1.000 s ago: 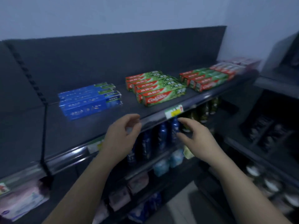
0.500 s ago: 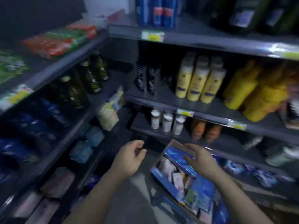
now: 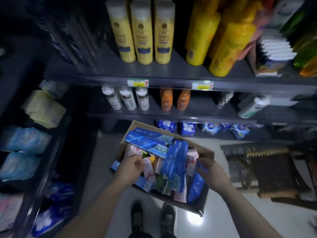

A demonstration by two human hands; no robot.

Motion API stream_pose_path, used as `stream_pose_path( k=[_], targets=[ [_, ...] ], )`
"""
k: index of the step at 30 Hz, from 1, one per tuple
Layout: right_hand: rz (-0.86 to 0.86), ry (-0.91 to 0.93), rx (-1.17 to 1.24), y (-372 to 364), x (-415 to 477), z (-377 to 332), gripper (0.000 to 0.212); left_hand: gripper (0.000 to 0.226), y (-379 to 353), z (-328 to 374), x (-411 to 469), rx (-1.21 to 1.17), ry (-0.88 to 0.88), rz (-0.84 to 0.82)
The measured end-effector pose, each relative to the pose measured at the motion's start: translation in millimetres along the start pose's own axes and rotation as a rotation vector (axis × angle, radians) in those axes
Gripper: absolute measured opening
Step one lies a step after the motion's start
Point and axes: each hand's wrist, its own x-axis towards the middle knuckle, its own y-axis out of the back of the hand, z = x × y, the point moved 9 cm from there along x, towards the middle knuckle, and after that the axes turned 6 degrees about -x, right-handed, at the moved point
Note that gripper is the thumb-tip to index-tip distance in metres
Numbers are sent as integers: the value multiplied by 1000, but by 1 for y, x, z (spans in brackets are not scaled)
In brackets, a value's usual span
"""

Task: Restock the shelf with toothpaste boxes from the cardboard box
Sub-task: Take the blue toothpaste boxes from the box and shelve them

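— Starting nearest: where are the hands sitting?

— Above the shoes (image 3: pixel 137 213) at 6 o'clock, both are reaching into the cardboard box (image 3: pixel 205 151), which is standing on the floor just beyond the toes. The left hand (image 3: pixel 130 167) is hovering at the box's 8 o'clock side, fingers curling down onto the pink boxes (image 3: pixel 148 168). Blur is hiding whether it is gripping one.

— And the other?

— The right hand (image 3: pixel 211 170), at the 4 o'clock side, is pinching the top end of a blue toothpaste box (image 3: pixel 195 186) that is leaning against the right wall.

— How is the stock looking?

— Jumbled. A tilted blue box (image 3: pixel 174 162) is standing mid-carton, and long blue boxes (image 3: pixel 149 140) are lying across the 12 o'clock end.

— Further out?

— At 12 o'clock a dark shelf (image 3: pixel 171 82) is carrying yellow bottles (image 3: pixel 142 31), with orange bottles (image 3: pixel 166 100) sitting one level lower.
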Motion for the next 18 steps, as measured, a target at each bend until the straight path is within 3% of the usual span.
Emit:
stream_pose_path(
  k=[4, 7, 11, 12, 15, 18],
  targets=[
    [-6, -115, 139, -35, 4, 27, 26, 18, -30, -8, 21, -16, 14, -79],
    [27, -188, 259, -56, 4, 40, 19, 8, -60, -11, 38, -38, 58, -178],
    [48, -196, 342, -75, 5, 47, 18, 55, -106, -12, 56, 29, 63, -284],
    [60, -205, 371, -79, 5, 49, 19, 58, -117, -11, 58, 38, 59, -308],
    [87, -280, 507, -91, 3, 63, 32, 47, -140, -9, 63, 8, 63, -336],
    [51, -263, 546, -101, 0, 64, 13, 48, -146, -7, 68, 27, 43, -288]
  ],
)
